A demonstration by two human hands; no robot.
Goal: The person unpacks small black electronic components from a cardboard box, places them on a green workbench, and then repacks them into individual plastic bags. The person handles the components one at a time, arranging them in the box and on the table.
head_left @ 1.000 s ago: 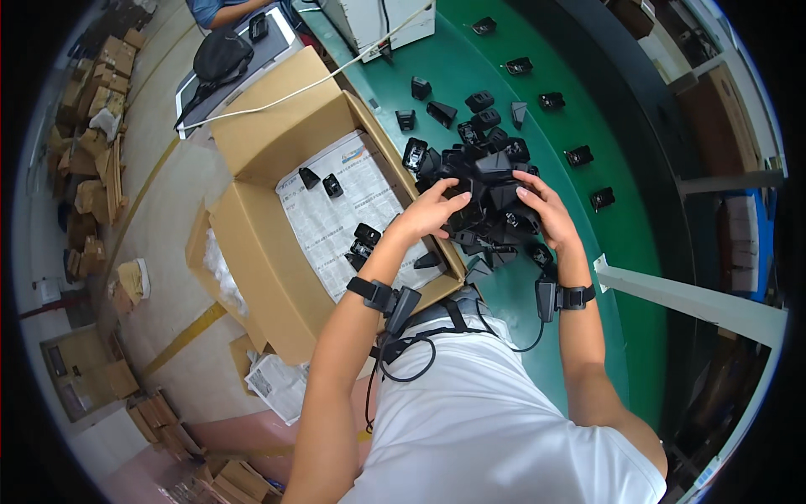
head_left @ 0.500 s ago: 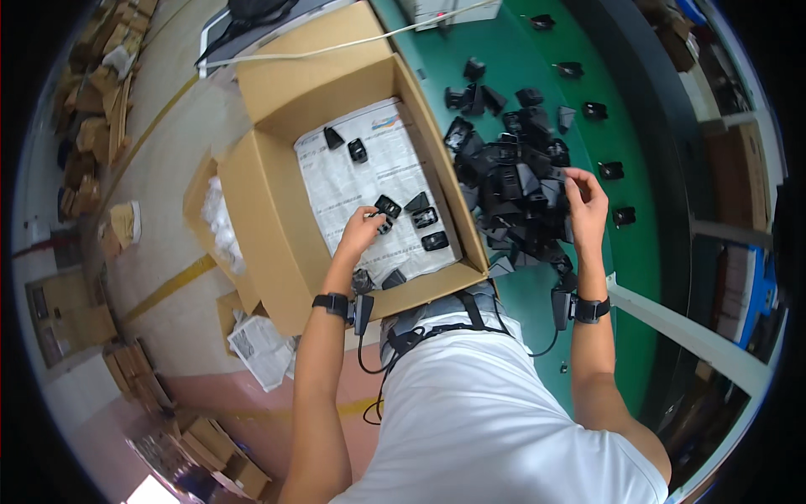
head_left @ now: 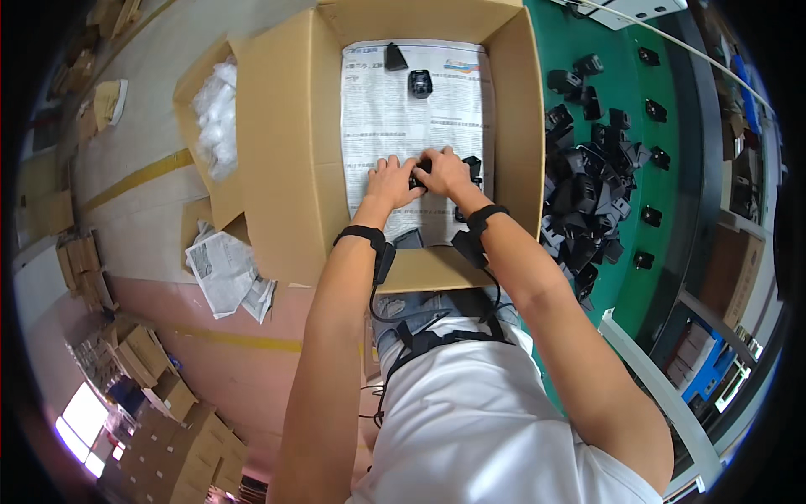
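Both hands are inside an open cardboard box (head_left: 327, 197) lined with newspaper (head_left: 374, 113). Between them is a black plastic part (head_left: 418, 176), mostly covered by fingers. My left hand (head_left: 391, 182) has its thumb and fingertips closed at the part's left side. From the right, my right hand (head_left: 447, 175) grips the same part with bent fingers. More black plastic parts (head_left: 472, 166) lie partly hidden beside my right hand. Farther off in the box rest a boxy black part (head_left: 420, 83) and a wedge-shaped one (head_left: 395, 57). Another dark part (head_left: 409, 240) sits by the near wall.
A heap of black plastic parts (head_left: 588, 189) covers part of the green work surface (head_left: 630, 151) on the right. Several single parts (head_left: 651, 216) form a row beyond it. On the left stand a carton of clear plastic bags (head_left: 217, 122) and crumpled newspaper (head_left: 222, 269).
My right hand has come from the heap on the green surface into the box, meeting my left hand at a black part. The whole view has swung toward the box.
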